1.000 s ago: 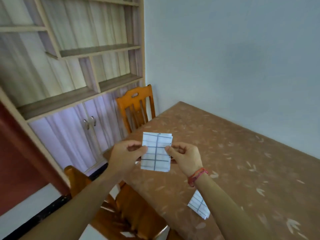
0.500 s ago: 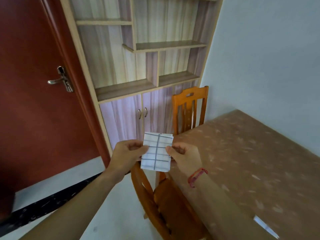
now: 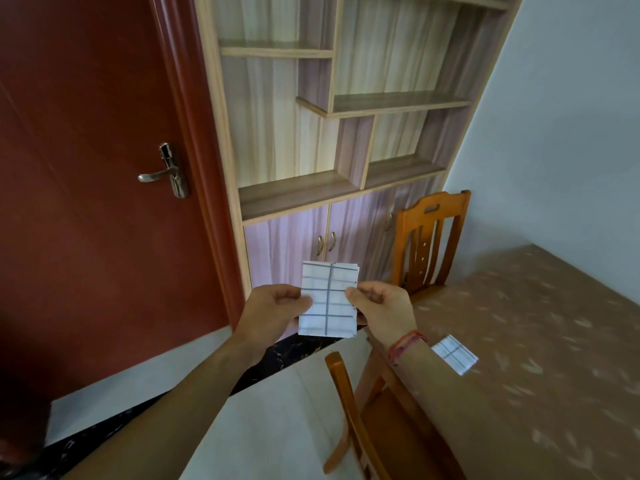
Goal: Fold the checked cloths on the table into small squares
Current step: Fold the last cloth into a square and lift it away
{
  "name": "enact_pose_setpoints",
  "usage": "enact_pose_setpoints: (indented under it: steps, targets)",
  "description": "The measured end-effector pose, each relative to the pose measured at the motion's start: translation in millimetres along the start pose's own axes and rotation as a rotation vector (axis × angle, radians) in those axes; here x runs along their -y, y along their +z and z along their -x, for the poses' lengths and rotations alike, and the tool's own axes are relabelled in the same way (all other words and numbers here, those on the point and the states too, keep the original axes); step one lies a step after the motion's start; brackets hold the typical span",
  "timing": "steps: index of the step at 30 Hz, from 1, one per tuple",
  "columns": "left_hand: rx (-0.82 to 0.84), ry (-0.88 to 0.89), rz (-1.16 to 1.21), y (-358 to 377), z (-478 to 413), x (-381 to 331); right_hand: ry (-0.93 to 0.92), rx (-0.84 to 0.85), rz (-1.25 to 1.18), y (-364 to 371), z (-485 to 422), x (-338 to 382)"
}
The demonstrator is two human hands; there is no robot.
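The folded cloth [image 3: 328, 299] hangs between both hands; another cloth [image 3: 454, 354] lies on the table [image 3: 540, 341] at right.

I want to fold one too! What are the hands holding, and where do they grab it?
A folded checked cloth: the left hand pinches its left edge, the right hand its right edge.

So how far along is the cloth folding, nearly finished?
Done: one small folded cloth lies on the table. In hand: the left hand and right hand pinch a second cloth, already folded small, in the air beside the table. Left: perhaps one more fold, then setting it down. No unfolded cloths are in view.
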State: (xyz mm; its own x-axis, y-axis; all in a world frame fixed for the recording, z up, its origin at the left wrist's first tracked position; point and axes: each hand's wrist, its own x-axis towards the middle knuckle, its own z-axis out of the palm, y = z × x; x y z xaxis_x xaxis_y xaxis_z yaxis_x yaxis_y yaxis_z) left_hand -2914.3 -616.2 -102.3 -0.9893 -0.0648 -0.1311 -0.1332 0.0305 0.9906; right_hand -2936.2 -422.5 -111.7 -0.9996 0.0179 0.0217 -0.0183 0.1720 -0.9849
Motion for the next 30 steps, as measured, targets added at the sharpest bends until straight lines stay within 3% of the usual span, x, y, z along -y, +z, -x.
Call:
enact_pose_setpoints:
  steps: [16,22,30]
  targets:
    - [0.077,-0.052,0.008,-5.6,-232.9,-17.5,0.062,-0.096,-0.041,28.3,-209.7,-15.9]
    - [0.267,-0.112,-0.046,37.5,-320.3,-29.5,0.111,-0.272,-0.054,-3.6,-278.2,-25.2]
    - [0.652,-0.135,-0.077,157.1,-389.0,-39.1,0.162,-0.606,-0.138,-92.0,-299.5,-35.6]
